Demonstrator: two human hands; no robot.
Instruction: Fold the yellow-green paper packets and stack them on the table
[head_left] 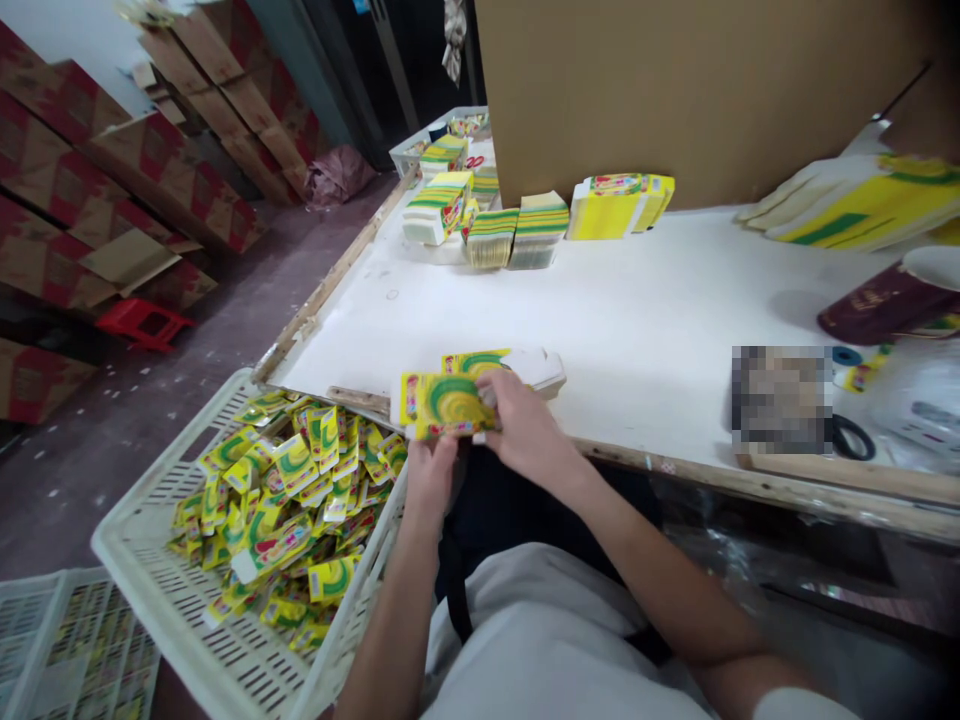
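Observation:
A small yellow and green printed carton (442, 402) is held up over the table's front edge. My left hand (432, 472) grips its lower edge from below, with the thumb towards me. My right hand (529, 428) is closed around the carton's right end, fingers over the top; its exact finger grip is partly hidden. Just behind, a pile of flat cartons (538, 368) lies on the white tabletop (645, 330), partly covered by my right hand and the held carton. To the left of my left hand, a white plastic basket (127, 530) holds many yellow-green cartons (296, 465).
Stacks of flat cartons (491, 238) stand along a brown cardboard panel (675, 90). A dark paper cup (870, 305) and a roll of tape (851, 438) are at right. Large boxes (150, 170) and a red stool (144, 322) are at left, with another basket (60, 630) below.

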